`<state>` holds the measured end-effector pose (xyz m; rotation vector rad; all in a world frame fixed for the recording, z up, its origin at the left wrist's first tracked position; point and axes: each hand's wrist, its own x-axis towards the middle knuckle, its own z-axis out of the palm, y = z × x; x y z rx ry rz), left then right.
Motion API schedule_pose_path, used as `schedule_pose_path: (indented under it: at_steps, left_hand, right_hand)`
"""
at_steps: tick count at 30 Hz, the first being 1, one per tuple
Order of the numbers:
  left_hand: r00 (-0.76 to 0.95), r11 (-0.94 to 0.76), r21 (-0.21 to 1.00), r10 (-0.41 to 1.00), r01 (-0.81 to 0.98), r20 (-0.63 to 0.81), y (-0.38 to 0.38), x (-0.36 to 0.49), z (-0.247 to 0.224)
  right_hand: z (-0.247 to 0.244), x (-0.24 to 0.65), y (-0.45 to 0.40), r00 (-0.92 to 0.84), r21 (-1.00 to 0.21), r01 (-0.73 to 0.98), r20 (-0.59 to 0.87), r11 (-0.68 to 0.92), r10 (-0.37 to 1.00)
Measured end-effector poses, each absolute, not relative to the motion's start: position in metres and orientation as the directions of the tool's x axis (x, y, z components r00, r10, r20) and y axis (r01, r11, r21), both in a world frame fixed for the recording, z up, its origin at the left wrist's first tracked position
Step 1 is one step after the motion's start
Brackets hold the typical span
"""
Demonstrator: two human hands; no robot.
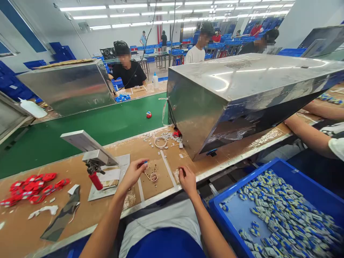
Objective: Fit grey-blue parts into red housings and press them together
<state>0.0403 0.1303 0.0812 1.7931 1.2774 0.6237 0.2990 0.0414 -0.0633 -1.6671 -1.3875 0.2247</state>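
My left hand (135,172) is closed in a pinch above the brown work surface, with a small blue piece (145,162) at its fingertips. Just right of it, a little round cup (153,177) stands among dark crumbs, and a thin wooden stick (147,175) lies beside the cup. My right hand (187,180) rests by the table's front edge, fingers curled together; whatever they hold, if anything, is hidden. Left of my left hand is a bench press with a red handle (96,181). Several red toy-car-like parts (33,188) are piled at the far left.
A blue crate (231,224) of small blue-and-grey parts sits at my right. A large metal hood (199,111) rises ahead on the right. Beyond the table runs a green conveyor belt (120,118) carrying a red-and-blue piece (148,114). A co-worker's arm (309,134) reaches in from the right.
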Motion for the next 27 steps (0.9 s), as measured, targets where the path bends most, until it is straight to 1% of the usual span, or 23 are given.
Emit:
schedule_pose_path:
  at_steps: [1,3,7,11,13,15,19,22,25,27]
  left_hand:
    - [0.331,-0.075,0.889,0.939,0.453,-0.090,0.118,0.029,0.073]
    - [0.270,0.050,0.932,0.950,0.358,-0.154,0.097,0.011,0.055]
    - [0.169,0.201,0.941,0.953,0.274,-0.252,0.063,-0.010,0.021]
    - [0.174,0.230,0.937,0.944,0.262,-0.280,0.041,-0.016,0.001]
    - [0.179,0.201,0.946,0.951,0.256,-0.251,0.037,-0.017,-0.004]
    - [0.170,0.184,0.956,0.959,0.227,-0.225,0.035,-0.020,-0.008]
    - [0.168,0.207,0.968,0.959,0.142,-0.230,0.037,-0.027,-0.012]
    - [0.184,0.232,0.964,0.950,0.132,-0.254,0.040,-0.029,-0.011]
    - [0.190,0.243,0.952,0.942,0.184,-0.277,0.040,-0.029,-0.010]
    - [0.181,0.238,0.948,0.944,0.210,-0.276,0.041,-0.030,-0.010]
  right_hand:
    - [-0.061,0.299,0.042,0.346,-0.724,0.688,0.392,0.054,0.853]
    - [-0.054,0.301,0.048,0.342,-0.708,0.706,0.372,0.026,0.863]
    - [-0.031,0.312,0.090,0.335,-0.667,0.743,0.305,-0.051,0.891]
    - [-0.014,0.321,0.149,0.406,-0.656,0.732,0.200,-0.186,0.892]
    - [-0.010,0.322,0.168,0.443,-0.679,0.697,0.154,-0.231,0.883]
    - [-0.008,0.321,0.176,0.463,-0.727,0.645,0.127,-0.236,0.877]
    - [-0.009,0.319,0.162,0.438,-0.865,0.479,0.089,-0.148,0.895]
    - [-0.016,0.322,0.128,0.412,-0.962,0.257,0.025,-0.090,0.911]
    - [-0.030,0.335,0.070,0.464,-0.996,0.011,-0.071,-0.086,0.883]
    - [-0.041,0.354,0.021,0.565,-0.989,-0.117,-0.145,-0.096,0.812]
